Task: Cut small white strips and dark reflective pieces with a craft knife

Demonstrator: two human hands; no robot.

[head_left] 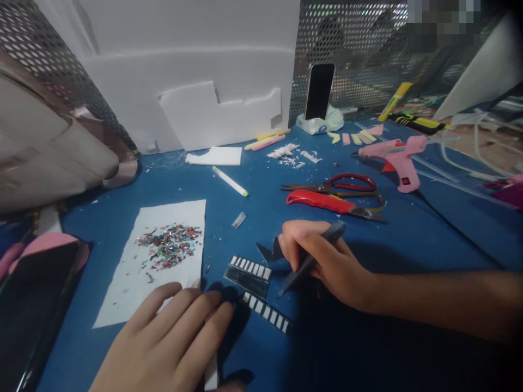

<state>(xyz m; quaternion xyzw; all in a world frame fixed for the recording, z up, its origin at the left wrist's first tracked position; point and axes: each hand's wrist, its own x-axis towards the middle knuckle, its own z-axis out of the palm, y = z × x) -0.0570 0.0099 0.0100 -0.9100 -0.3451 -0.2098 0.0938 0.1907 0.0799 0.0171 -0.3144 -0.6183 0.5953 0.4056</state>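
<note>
My right hand is closed around a dark pen, its tip pointing down and left just above the blue table. Left of the tip lies a black strip with white blocks, and behind it a similar black piece with a row of white blocks. My left hand is stretched palm down with the fingers slightly bent, fingertips beside the nearer strip. Part of a white strip shows beneath it; the rest is hidden. Small black scraps lie by my right fingers.
A white sheet bears a pile of colourful bits. Red-handled pliers, a red-handled cutter and a pink glue gun lie at the right. A phone stands at the back; another is at the left. A marker lies mid-table.
</note>
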